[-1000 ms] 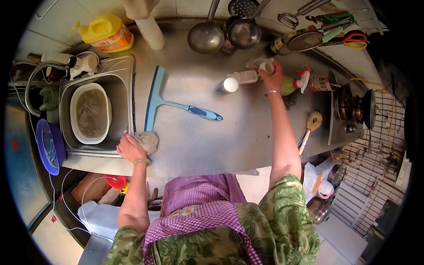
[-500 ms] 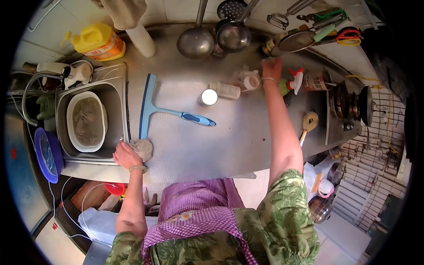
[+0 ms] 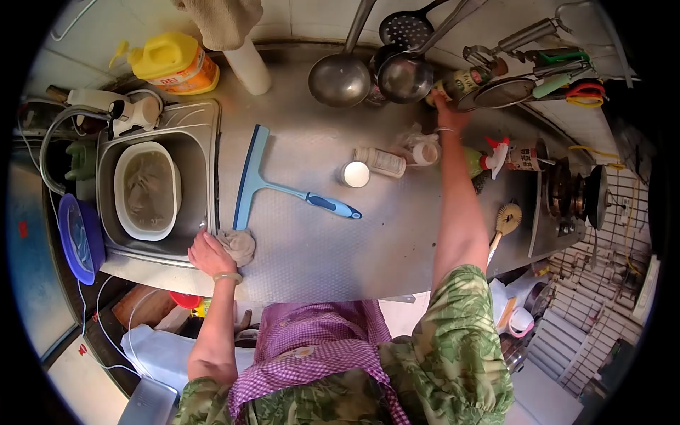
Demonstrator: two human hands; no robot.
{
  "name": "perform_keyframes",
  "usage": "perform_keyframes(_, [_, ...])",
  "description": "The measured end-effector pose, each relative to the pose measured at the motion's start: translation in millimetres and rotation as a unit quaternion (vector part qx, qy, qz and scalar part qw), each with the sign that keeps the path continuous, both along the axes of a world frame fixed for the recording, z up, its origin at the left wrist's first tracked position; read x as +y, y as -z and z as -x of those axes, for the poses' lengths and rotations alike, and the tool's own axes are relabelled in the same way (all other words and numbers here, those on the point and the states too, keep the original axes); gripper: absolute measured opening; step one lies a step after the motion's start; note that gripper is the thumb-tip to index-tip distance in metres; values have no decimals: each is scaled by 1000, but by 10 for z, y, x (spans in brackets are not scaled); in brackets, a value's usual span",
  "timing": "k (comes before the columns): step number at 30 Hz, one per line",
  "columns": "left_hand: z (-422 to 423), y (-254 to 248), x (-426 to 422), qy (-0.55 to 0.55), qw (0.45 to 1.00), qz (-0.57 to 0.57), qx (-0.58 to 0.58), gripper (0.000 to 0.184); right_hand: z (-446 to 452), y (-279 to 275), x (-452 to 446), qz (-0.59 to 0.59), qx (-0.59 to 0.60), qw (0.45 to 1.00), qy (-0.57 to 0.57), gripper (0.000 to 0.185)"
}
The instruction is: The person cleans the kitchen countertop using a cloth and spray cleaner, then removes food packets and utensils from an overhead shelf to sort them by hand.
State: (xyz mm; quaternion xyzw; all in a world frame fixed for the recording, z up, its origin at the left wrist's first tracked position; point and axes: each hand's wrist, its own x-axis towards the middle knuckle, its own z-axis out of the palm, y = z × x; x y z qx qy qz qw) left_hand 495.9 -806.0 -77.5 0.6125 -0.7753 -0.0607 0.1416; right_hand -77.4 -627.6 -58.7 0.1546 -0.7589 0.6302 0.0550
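My left hand lies with fingers stretched out on the counter by the sink's front right corner. It touches a crumpled grey cloth on its right. My right hand reaches to the back of the counter, its fingers around a labelled bottle, partly hidden behind the hanging utensils. Near that forearm are a clear plastic bag with a white-capped container and a green spray bottle. A blue squeegee lies mid-counter, left of a white-lidded jar and a bottle lying on its side.
At left, the sink holds a white basin of cloudy water. A yellow jug stands behind it. Ladles and a strainer hang over the back edge. A round brush lies near the stove at right.
My right hand has moved farther back and closed on the labelled bottle. My left hand stays beside the cloth. The whole view has shifted slightly, so the counter things appear farther right.
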Motion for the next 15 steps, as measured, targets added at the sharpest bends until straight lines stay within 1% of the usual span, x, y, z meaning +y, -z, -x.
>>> perform_keyframes(1, [-4, 6, -4, 0, 1000, 0, -1, 39, -7, 95, -12, -39, 9, 999, 17, 66])
perform_keyframes(3, [4, 3, 1, 4, 1000, 5, 2, 38, -90, 138, -4, -166, -67, 984, 9, 63])
perform_keyframes(4, [1, -2, 8, 5, 1000, 6, 3, 38, -130, 147, 6, -229, -105, 968, 5, 61])
perform_keyframes(5, [-4, -4, 10, 4, 1000, 1, -1, 39, -89, 352, 56, -117, -40, 990, -72, 55])
perform_keyframes(8, [-19, -1, 6, 4, 1000, -7, -6, 39, -419, -79, 36, -151, -71, 975, -146, 51])
perform_keyframes(9, [-24, 5, 7, 6, 1000, -5, -4, 39, -490, -118, 21, -151, -46, 976, -147, 53])
perform_keyframes(12, [-42, 49, -1, 14, 1000, 7, 0, 40, -633, -270, 2, 16, -39, 986, -160, 53])
perform_keyframes(15, [-52, 40, 2, 15, 1000, 3, -2, 41, -626, -305, 19, -11, -35, 990, -139, 51])
